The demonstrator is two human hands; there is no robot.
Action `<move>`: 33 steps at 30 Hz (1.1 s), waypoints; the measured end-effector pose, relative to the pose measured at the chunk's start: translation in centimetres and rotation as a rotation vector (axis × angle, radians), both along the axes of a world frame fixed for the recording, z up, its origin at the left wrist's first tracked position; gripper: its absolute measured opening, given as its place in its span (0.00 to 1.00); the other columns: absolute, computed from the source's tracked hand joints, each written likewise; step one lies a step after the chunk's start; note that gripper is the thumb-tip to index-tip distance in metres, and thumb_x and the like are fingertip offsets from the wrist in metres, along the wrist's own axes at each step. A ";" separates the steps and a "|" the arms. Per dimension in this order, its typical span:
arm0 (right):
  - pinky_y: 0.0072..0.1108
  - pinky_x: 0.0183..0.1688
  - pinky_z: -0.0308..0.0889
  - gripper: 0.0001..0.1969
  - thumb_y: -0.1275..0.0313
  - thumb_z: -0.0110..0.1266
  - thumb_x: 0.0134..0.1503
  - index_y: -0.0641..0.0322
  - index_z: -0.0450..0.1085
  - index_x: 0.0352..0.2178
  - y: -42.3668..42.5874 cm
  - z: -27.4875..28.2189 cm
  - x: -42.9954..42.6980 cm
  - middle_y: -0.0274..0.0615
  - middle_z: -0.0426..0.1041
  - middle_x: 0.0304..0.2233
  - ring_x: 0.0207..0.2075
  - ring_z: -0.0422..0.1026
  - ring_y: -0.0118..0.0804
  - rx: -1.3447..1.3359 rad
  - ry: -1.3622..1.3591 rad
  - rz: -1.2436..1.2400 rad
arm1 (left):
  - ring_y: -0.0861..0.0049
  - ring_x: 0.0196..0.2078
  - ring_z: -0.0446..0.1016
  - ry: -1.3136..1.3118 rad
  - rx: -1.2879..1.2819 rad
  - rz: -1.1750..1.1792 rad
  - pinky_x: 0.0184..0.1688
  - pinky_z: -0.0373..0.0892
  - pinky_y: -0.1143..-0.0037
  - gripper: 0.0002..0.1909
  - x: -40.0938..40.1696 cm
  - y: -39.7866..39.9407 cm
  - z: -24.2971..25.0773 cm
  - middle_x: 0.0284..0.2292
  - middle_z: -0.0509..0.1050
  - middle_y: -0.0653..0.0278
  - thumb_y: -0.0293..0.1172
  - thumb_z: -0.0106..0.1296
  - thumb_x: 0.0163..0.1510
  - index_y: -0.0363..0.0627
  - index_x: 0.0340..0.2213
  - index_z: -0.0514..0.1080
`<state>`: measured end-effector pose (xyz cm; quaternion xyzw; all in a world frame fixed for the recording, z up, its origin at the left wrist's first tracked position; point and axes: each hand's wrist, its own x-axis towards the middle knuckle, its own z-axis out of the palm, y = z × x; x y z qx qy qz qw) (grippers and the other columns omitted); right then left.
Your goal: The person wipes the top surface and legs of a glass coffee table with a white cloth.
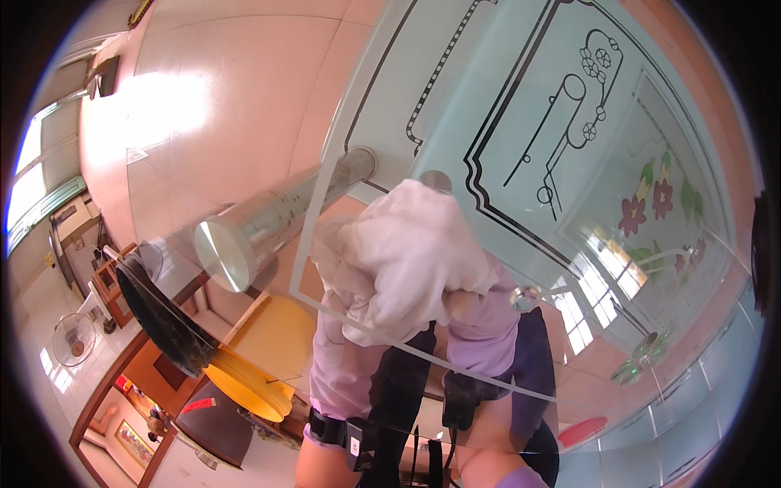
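A bunched white cloth covers most of both my hands at the near corner of a patterned glass tabletop. My left hand is at the cloth's lower left, its fingers hidden by folds. At the lower right, a small part of my right hand seems to show beneath the fabric; its fingers are hidden too. Both forearms reach up from the bottom in lilac sleeves, with black devices strapped near the wrists. How the hands grip the cloth cannot be seen.
A thick cylindrical table leg shows left of the cloth. A yellow round object and a black pan-like object stand farther left. A round metal fitting lies right of the cloth. A pink object sits lower right.
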<state>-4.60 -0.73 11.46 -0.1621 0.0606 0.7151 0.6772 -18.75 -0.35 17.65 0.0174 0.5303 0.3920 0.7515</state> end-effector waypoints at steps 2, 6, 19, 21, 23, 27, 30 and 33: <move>0.27 0.46 0.67 0.18 0.76 0.57 0.50 0.74 0.67 0.43 0.0 0.2 0.4 0.45 0.72 0.42 0.42 0.72 0.38 -0.012 -0.018 0.014 | 0.66 0.50 0.69 0.027 0.023 -0.021 0.52 0.65 0.68 0.30 0.0 -0.3 -0.1 0.48 0.69 0.56 0.50 0.46 0.57 0.40 0.53 0.60; 0.26 0.47 0.66 0.17 0.77 0.57 0.50 0.73 0.68 0.42 0.0 0.7 0.5 0.43 0.72 0.42 0.43 0.72 0.36 -0.010 -0.036 0.028 | 0.68 0.49 0.69 0.112 0.124 -0.099 0.52 0.66 0.71 0.26 -0.1 -0.5 -0.2 0.49 0.66 0.57 0.42 0.44 0.59 0.40 0.54 0.58; 0.24 0.51 0.63 0.23 0.78 0.61 0.47 0.73 0.68 0.47 -1.3 1.8 1.2 0.40 0.72 0.45 0.44 0.71 0.35 0.121 -0.517 0.038 | 0.64 0.47 0.69 0.096 -0.019 0.025 0.49 0.65 0.73 0.25 0.8 -0.7 -0.2 0.45 0.69 0.56 0.38 0.52 0.53 0.40 0.49 0.62; 0.25 0.51 0.63 0.24 0.79 0.63 0.45 0.73 0.69 0.45 -1.9 2.0 0.4 0.43 0.72 0.45 0.45 0.71 0.37 -0.051 -0.078 0.132 | 0.62 0.44 0.71 0.032 -0.073 0.152 0.45 0.67 0.73 0.23 1.0 -0.6 -0.1 0.41 0.71 0.55 0.35 0.56 0.49 0.38 0.45 0.65; 0.27 0.50 0.63 0.22 0.79 0.63 0.44 0.73 0.71 0.43 -1.1 3.2 0.2 0.46 0.71 0.46 0.45 0.71 0.39 -0.170 -0.058 0.108 | 0.65 0.48 0.68 0.072 0.004 0.016 0.50 0.65 0.72 0.26 0.3 -0.4 0.2 0.47 0.68 0.56 0.40 0.51 0.54 0.40 0.51 0.60; 0.28 0.49 0.64 0.17 0.78 0.60 0.47 0.74 0.71 0.40 -1.5 1.6 -0.1 0.48 0.72 0.44 0.45 0.71 0.40 0.052 -0.089 -0.055 | 0.69 0.53 0.66 0.320 -0.028 -0.206 0.54 0.64 0.72 0.30 1.4 0.1 1.7 0.52 0.64 0.59 0.46 0.45 0.59 0.42 0.57 0.55; 0.28 0.49 0.65 0.17 0.77 0.59 0.48 0.74 0.70 0.41 -1.4 0.7 -0.1 0.49 0.72 0.44 0.45 0.71 0.40 0.025 -0.059 -0.031 | 0.69 0.45 0.71 0.252 -0.100 -0.002 0.46 0.67 0.73 0.28 2.1 0.6 2.0 0.43 0.70 0.58 0.41 0.57 0.50 0.39 0.48 0.63; 0.28 0.49 0.66 0.18 0.76 0.58 0.48 0.74 0.69 0.42 -0.8 0.6 0.0 0.50 0.72 0.44 0.46 0.71 0.41 -0.031 -0.087 -0.007 | 0.74 0.44 0.70 0.201 0.110 -0.180 0.46 0.67 0.76 0.26 -0.2 -0.5 0.1 0.43 0.69 0.62 0.44 0.50 0.56 0.41 0.50 0.61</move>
